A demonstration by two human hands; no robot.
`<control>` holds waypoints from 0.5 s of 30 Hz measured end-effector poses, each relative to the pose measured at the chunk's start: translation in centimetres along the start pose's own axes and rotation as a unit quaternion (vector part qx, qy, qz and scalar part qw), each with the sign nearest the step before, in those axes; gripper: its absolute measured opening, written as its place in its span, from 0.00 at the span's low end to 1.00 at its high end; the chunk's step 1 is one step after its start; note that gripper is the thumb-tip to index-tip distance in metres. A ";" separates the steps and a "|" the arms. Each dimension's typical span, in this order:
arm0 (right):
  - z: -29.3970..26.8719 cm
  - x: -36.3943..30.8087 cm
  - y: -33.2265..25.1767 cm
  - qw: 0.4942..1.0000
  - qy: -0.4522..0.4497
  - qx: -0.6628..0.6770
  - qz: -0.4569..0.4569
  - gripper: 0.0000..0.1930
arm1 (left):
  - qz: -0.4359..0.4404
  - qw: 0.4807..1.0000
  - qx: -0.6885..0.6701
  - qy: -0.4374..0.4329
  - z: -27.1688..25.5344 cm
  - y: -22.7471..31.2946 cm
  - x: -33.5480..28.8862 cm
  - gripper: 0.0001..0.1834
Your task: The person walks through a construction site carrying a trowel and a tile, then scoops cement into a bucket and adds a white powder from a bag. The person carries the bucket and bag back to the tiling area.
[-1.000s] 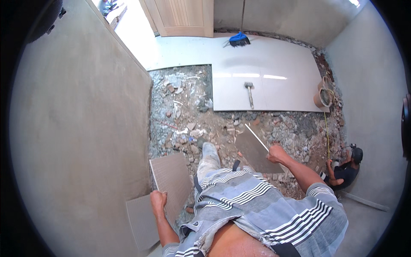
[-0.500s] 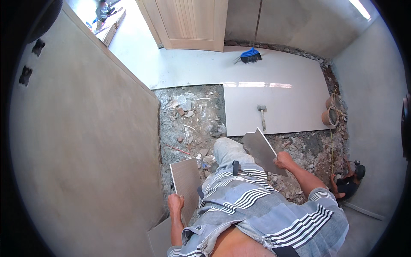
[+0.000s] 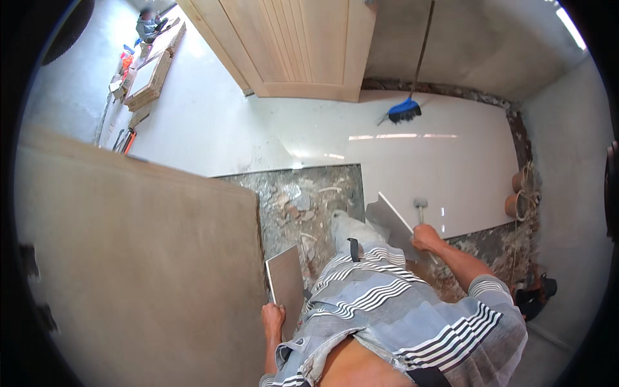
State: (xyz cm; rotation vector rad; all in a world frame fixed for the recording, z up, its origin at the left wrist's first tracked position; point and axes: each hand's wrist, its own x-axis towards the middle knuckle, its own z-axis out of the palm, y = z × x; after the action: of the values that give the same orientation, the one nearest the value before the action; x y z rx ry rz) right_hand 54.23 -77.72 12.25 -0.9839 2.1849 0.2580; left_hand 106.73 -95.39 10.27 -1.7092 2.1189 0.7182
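Note:
My left hand [image 3: 273, 318] grips the lower edge of a brown-grey tile piece [image 3: 287, 286], held upright beside my left hip, close to the rendered wall [image 3: 142, 271]. My right hand [image 3: 426, 237] grips a grey tile piece [image 3: 390, 222] with a pale edge, held out in front of me over the rubble. My striped shirt fills the lower middle of the view. A rubber mallet [image 3: 421, 208] lies on the white laid floor tiles [image 3: 445, 168] just beyond the right-hand tile.
Broken rubble and mortar [image 3: 303, 206] cover the untiled patch ahead. A blue broom [image 3: 405, 111] leans by the wooden door [image 3: 303, 45]. Clay pots and rope [image 3: 519, 197] sit at the right wall. Stacked boards and tools [image 3: 149, 77] lie far left, near another person.
I have risen and moved forward with both tile pieces lifted off the rubble. The view has swung up toward the door and the room beyond.

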 end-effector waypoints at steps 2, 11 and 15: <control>-4.2 3.5 -1.6 1.000 0.003 -0.016 -0.027 0.14 | -0.014 0.999 -0.018 0.023 -2.8 2.5 4.4 0.14; -24.7 18.6 -10.7 0.986 0.010 -0.078 -0.150 0.13 | -0.049 0.998 -0.041 0.024 -16.1 12.4 15.1 0.13; -32.6 26.6 -17.5 0.972 0.012 -0.139 -0.187 0.13 | -0.057 0.994 -0.076 0.052 -18.0 14.3 21.5 0.15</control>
State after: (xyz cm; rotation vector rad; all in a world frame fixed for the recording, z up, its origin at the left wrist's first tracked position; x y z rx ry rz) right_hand 37.49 -119.47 19.54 -1.5364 1.9680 0.3810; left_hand 88.99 -120.78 15.94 -1.9692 2.0596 0.7917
